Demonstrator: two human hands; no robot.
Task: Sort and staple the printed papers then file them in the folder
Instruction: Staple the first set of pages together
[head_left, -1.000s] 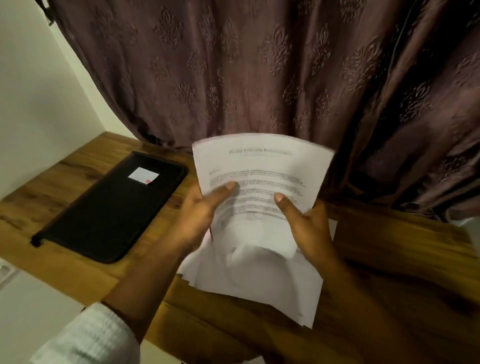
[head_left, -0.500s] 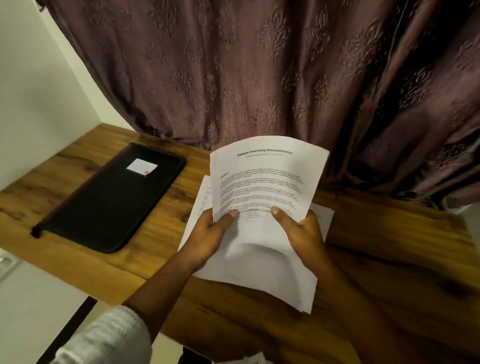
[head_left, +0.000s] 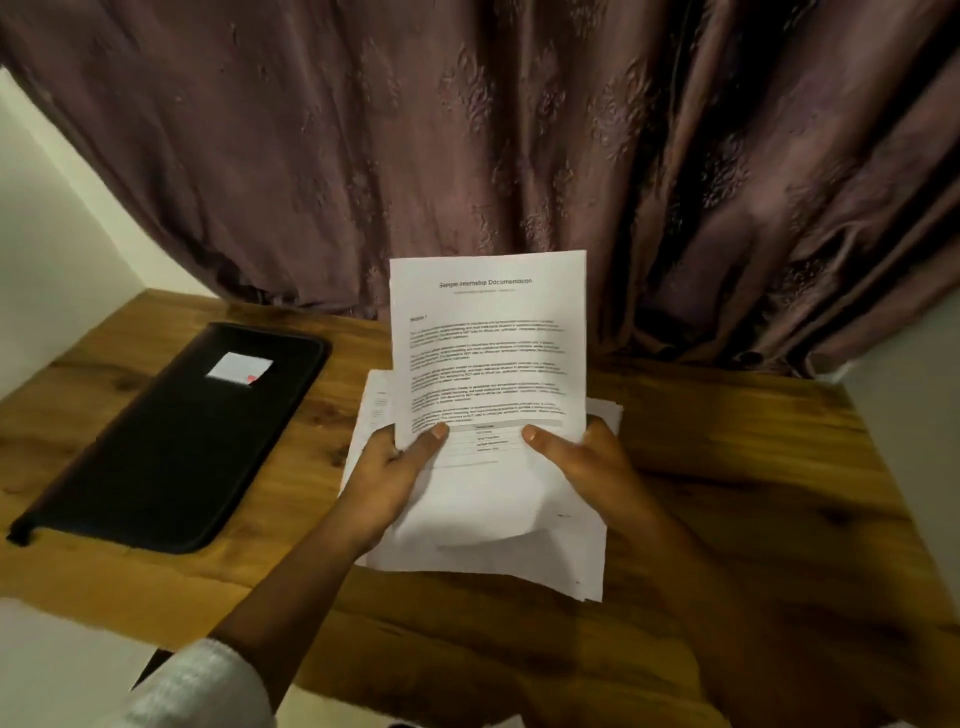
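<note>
A printed sheet (head_left: 488, 343) headed "Sample Internship Documentation" stands upright above the table, held by both hands at its lower edge. My left hand (head_left: 395, 467) pinches its lower left side with the thumb on the front. My right hand (head_left: 587, 462) pinches the lower right side the same way. Under the hands a loose pile of white papers (head_left: 519, 551) lies on the wooden table (head_left: 727, 493). A closed black folder (head_left: 176, 436) with a small white label lies flat to the left. No stapler is in view.
A dark purple patterned curtain (head_left: 467, 145) hangs right behind the table. A white wall (head_left: 52, 218) closes the left side. The table's front edge runs near my left sleeve (head_left: 197, 691).
The held sheet has straightened from a curved bend to flat and upright, and its title is now readable. Both hands kept their grip and shifted slightly right of the folder.
</note>
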